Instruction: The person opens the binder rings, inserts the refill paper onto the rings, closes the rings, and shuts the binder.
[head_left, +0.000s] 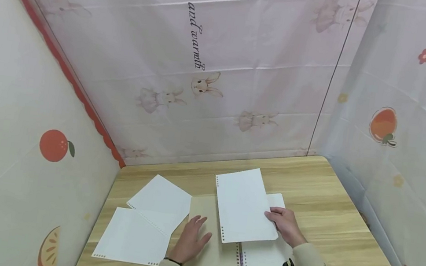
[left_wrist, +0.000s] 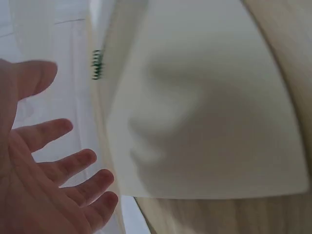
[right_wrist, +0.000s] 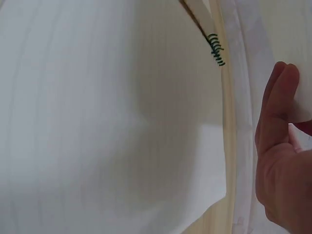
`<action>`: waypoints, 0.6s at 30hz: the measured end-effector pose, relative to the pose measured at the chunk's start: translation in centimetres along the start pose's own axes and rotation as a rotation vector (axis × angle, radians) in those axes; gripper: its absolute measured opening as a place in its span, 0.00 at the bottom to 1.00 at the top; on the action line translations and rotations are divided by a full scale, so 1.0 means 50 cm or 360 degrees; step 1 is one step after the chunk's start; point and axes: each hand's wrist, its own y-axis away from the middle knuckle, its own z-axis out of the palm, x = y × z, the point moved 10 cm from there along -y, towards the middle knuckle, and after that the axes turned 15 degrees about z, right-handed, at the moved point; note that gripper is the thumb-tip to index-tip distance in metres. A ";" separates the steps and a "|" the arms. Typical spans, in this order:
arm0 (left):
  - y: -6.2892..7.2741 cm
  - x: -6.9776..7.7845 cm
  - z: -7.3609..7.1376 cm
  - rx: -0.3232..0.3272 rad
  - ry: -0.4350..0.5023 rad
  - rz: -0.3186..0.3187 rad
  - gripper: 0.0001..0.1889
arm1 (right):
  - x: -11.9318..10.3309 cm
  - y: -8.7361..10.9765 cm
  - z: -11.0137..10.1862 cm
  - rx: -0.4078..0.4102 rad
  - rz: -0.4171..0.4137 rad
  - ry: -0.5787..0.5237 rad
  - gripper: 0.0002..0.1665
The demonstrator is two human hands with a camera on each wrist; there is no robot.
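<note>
A loose white sheet (head_left: 245,206) with punched holes at the corners of its left edge is raised over an open notebook. My right hand (head_left: 284,224) pinches the sheet by its right edge, thumb on top; in the right wrist view the held sheet (right_wrist: 301,44) enters at the right. Below it lie the notebook's white pages (head_left: 267,257). On the left side of the notebook is a tan cover (head_left: 217,258), and my left hand (head_left: 190,241) hovers over it with fingers spread, holding nothing. A small green binding coil (left_wrist: 97,64) shows at the fold.
Two loose white sheets lie at the table's left, a rear sheet (head_left: 163,198) and a front sheet (head_left: 136,236) overlapping it. The wooden table (head_left: 331,209) meets a patterned curtain (head_left: 212,141) at the back, with printed cloth on both sides.
</note>
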 end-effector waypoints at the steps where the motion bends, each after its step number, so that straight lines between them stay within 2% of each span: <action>1: 0.001 -0.002 0.005 -0.0007 -0.0048 0.0018 0.31 | 0.005 -0.001 -0.006 0.0007 0.0004 0.0005 0.31; 7: 0.011 -0.009 0.034 -0.0107 -0.0316 0.0110 0.36 | 0.031 0.004 -0.035 0.0039 0.0039 0.0022 0.31; 10: 0.018 -0.005 0.038 -0.0140 -0.0345 0.0128 0.37 | 0.038 0.007 -0.045 0.0048 0.0019 0.0030 0.32; 14: 0.030 0.005 0.035 -0.0158 -0.0326 0.0102 0.38 | 0.058 0.010 -0.058 0.0060 0.0031 0.0021 0.32; 18: 0.036 0.008 0.033 -0.0175 -0.0399 0.0091 0.39 | 0.080 0.013 -0.072 0.0089 0.0070 0.0036 0.33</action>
